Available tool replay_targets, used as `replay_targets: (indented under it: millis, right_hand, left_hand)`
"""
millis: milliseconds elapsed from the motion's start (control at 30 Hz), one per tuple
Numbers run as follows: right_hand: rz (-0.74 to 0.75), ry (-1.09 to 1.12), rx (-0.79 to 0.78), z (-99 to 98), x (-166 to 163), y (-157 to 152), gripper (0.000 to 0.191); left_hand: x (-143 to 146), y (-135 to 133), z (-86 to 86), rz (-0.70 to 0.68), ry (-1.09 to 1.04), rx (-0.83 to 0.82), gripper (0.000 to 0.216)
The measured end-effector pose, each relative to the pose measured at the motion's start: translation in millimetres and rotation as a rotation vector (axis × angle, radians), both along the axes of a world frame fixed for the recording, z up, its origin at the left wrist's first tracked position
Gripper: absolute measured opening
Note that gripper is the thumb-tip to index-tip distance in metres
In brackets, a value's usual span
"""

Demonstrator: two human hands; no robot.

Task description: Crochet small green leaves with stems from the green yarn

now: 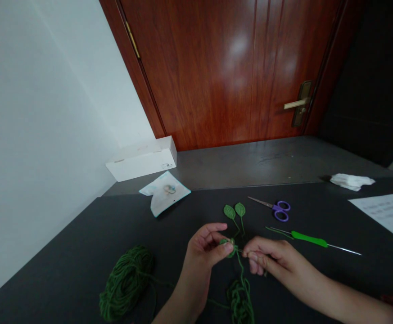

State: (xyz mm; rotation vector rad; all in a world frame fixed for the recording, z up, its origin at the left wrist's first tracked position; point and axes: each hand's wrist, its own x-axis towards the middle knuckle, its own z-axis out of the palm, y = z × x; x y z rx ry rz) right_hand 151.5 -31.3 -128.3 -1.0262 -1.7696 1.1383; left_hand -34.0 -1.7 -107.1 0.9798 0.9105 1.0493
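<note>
My left hand [206, 249] pinches a small green crochet piece [232, 249] between thumb and fingers. Close on its right, my right hand [267, 256] is closed on a thin, needle-like tool [241, 251] that reaches the piece; its exact kind is too small to tell. From the piece a green strand runs down to a loose heap of green yarn [240, 301]. Just beyond my hands lie two crocheted green leaves [234, 212] with thin stems. A large skein of green yarn [127, 283] rests left of my left forearm.
Purple-handled scissors [279, 209] and a green-handled crochet hook [309, 238] lie to the right. Farther right are a paper sheet [390, 213] and a crumpled white tissue [351, 181]. Back left hold a white packet [165, 193] and a long white box [142, 161]. A wooden door [223, 81] stands behind.
</note>
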Motion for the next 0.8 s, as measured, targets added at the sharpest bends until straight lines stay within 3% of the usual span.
replay_targets:
  millis: [300, 800]
  right_hand:
    - [-0.158, 0.088, -0.001, -9.3, 8.3, 8.9, 0.023]
    - [-0.101, -0.066, 0.112, -9.0, -1.8, 4.4, 0.009]
  left_hand:
    - [-2.6, 3.7, -2.4, 0.048, 0.152, 0.062, 0.027]
    - [2.2, 4.7, -11.5, -0.059, 0.316, 0.128, 0.023]
